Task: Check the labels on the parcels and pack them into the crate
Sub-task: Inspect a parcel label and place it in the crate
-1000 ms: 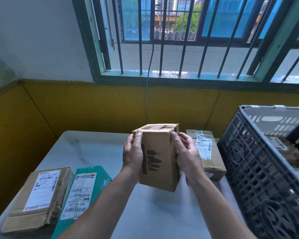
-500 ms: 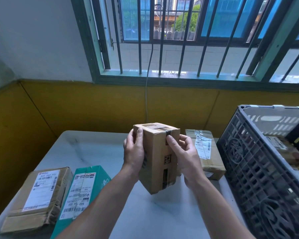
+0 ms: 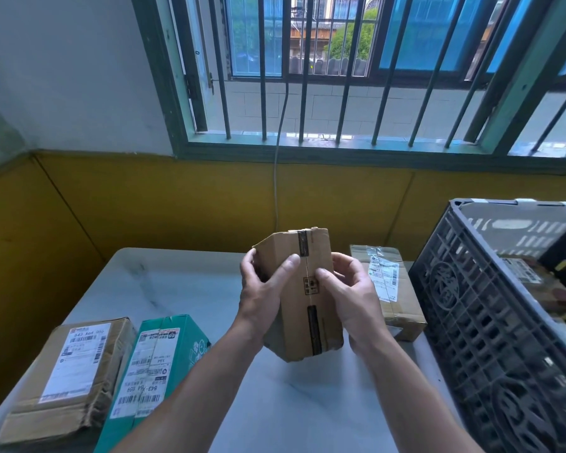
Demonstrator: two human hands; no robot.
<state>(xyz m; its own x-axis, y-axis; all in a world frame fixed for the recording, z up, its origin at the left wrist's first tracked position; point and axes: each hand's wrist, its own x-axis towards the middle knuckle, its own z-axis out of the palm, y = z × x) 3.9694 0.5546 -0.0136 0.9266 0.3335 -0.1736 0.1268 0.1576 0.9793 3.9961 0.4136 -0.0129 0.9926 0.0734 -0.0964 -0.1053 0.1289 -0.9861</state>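
A small brown cardboard parcel [image 3: 303, 308] is held upright above the middle of the table, its taped seam with black strips facing me. My left hand [image 3: 262, 289] grips its left side, thumb laid across the front. My right hand [image 3: 352, 295] grips its right side, thumb on the seam. No shipping label shows on the face toward me. The dark grey slatted crate [image 3: 490, 328] stands at the right and holds at least one labelled parcel [image 3: 533, 279].
On the pale table [image 3: 177, 289] lie a brown labelled parcel [image 3: 69, 377] and a green labelled box [image 3: 157, 371] at the front left, and a taped brown parcel [image 3: 389, 286] behind my right hand beside the crate. A yellow wall and barred window stand behind.
Both hands have turned the held parcel about its upright axis: the side with the printed bottle symbols swung away left, and the taped seam face now points at me.
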